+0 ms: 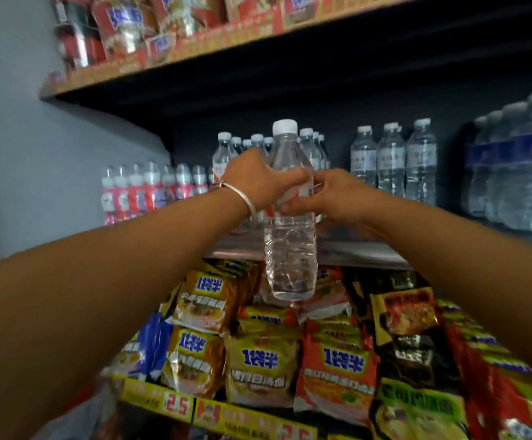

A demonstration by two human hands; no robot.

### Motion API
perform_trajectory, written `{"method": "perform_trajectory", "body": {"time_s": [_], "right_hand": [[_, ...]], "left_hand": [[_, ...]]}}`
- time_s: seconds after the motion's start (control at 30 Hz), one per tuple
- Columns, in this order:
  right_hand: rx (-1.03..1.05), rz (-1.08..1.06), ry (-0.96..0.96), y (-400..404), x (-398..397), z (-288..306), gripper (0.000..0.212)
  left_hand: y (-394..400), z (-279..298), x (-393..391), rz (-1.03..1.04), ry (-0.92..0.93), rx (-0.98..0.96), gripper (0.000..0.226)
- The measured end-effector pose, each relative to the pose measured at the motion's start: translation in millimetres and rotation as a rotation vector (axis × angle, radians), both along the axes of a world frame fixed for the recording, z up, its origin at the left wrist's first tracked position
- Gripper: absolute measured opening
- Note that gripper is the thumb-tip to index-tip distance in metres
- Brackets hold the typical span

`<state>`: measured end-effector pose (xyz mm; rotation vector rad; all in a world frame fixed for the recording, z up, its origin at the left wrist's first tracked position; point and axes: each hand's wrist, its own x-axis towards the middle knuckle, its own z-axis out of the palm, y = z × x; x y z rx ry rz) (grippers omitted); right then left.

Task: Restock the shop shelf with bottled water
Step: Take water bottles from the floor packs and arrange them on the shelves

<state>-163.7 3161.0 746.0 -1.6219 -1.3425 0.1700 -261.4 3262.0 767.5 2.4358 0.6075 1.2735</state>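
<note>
A: Nearest the person, bottom shelf: instant noodle packets (260, 373), yellow, red, blue and dark ones, heaped up. Price strip (176, 404) along the front edge reads 2.5.

B: Hands?

A: Both arms reach out over the noodles. The left hand (258, 181) wraps the water bottle (290, 223) round its label band, fingers curled behind it, thumb across the front. There's a silver bangle (242, 196) on that wrist. The right hand (328, 195) pinches the same band from the other side, thumb at the front, fingers partly hidden.

B: Bottle state?

A: Clear plastic, white cap on, upright, full of water nearly to the neck. It's held in the air in front of the middle shelf (353, 250), base hanging below the shelf lip, over the noodles.

B: What's behind it?

A: A cluster of matching white-capped bottles (309, 147) directly behind the hands. Left of that is a row of small red-and-pink labelled bottles (145, 192). To the right stand three taller clear bottles (391, 160), then shrink-wrapped packs with blue labels (512, 166) at the far right; the blur is too heavy to count them.

B: Top?

A: Upper shelf (163, 63) holds red snack packs (125, 30), print unreadable.
</note>
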Motion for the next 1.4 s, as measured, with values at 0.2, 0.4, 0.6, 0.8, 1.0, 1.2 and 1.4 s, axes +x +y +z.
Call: {"method": "perform_trajectory", "body": {"time_s": [0.2, 0.4, 0.6, 0.8, 1.0, 1.2, 1.4], "right_hand": [[0.044, -0.01, 0.011, 54.8, 15.7, 56.5, 0.028], [0.09, -0.011, 0.097, 121.8, 45.9, 83.7, 0.03], [0.061, -0.058, 0.175, 193.0, 82.8, 67.2, 0.048], [0.002, -0.043, 0.175, 231.8, 109.4, 49.8, 0.043], [-0.003, -0.051, 0.178, 235.7, 122.5, 51.2, 0.05], [0.053, -0.136, 0.13, 235.6, 121.4, 48.5, 0.038], [0.082, -0.207, 0.086, 232.8, 119.6, 40.9, 0.032]], "left_hand": [[55.9, 54.8, 8.5, -0.151, 0.019, -0.087, 0.045], [127.8, 64.5, 25.6, -0.3, -0.138, -0.221, 0.047], [199.9, 19.4, 49.7, -0.296, -0.069, -0.342, 0.037], [237.1, -18.8, 75.0, -0.23, 0.067, -0.321, 0.043], [238.9, -24.2, 90.0, -0.177, 0.01, -0.271, 0.042], [232.7, -21.9, 100.7, -0.051, 0.032, -0.203, 0.043], [230.5, -25.0, 105.2, -0.021, 0.022, -0.227, 0.043]]}}
